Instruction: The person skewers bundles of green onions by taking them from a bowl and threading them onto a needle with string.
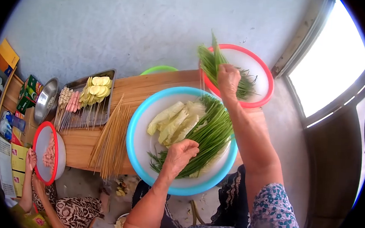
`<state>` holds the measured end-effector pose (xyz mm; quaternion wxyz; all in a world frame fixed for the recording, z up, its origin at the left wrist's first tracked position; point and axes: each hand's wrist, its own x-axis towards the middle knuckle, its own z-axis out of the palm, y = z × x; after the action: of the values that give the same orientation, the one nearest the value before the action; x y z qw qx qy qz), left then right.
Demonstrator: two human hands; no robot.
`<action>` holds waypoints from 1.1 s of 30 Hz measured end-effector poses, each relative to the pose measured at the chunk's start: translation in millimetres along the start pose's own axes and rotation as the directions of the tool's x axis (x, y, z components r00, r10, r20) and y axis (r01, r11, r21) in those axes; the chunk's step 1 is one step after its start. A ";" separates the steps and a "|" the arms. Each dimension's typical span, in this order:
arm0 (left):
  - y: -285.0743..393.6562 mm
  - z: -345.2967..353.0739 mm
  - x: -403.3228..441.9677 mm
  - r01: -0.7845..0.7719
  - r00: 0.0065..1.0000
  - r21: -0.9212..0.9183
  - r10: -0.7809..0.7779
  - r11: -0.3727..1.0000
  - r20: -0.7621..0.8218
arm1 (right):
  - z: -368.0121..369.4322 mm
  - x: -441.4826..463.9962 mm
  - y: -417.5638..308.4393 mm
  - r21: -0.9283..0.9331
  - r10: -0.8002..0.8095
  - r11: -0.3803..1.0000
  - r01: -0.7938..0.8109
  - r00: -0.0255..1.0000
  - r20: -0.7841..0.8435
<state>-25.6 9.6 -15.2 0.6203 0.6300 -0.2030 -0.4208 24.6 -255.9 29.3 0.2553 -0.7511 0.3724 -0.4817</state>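
My right hand is closed around a bunch of chives, held up over the near left edge of a red-rimmed basin. More chives lie in that basin. Thin streaks, like dripping water, run down from the bunch. Over the blue-rimmed basin, my left hand has its fingers curled together beside a large pile of chives; whatever is between them is hidden. Pale cabbage leaves lie left of the pile in the same basin.
Bamboo skewers lie on the wooden table. A metal tray holds skewered slices and sausages, beside a steel bowl. At left, another person's hands touch a red-rimmed basin of pink pieces.
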 end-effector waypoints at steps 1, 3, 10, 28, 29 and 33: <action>2.1 -0.2 0.3 -0.002 1.000 0.000 0.002 1.000 -0.009 | 8.0 -1.8 1.8 0.001 0.003 1.000 -0.003 1.000 0.004; 3.4 -2.0 2.2 0.001 1.000 0.000 -0.001 1.000 -0.023 | 21.4 -6.7 5.2 -0.030 0.020 0.999 -0.019 0.998 0.051; 9.2 -7.1 4.0 -0.036 0.997 0.010 0.036 0.999 -0.070 | 27.6 -23.0 14.8 0.033 -0.020 0.999 0.014 0.984 0.179; 14.9 -75.4 -1.8 -0.256 0.868 -0.029 0.217 0.966 -0.447 | -122.7 -109.7 -28.8 0.387 0.170 0.866 -0.318 0.913 0.372; 13.7 -79.9 -2.5 -0.242 0.859 -0.029 0.201 0.970 -0.471 | -125.2 -117.4 -25.5 0.391 0.161 0.859 -0.330 0.899 0.407; 14.5 -90.9 -17.8 -0.108 0.859 0.248 0.217 0.963 -0.465 | -129.9 -140.1 -9.8 0.393 0.136 0.820 -0.416 0.808 0.573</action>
<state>39.3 76.9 -7.7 0.6136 0.7589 -0.1367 -0.1700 -127.3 -140.5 14.6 0.6017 -0.6949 0.2601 -0.2956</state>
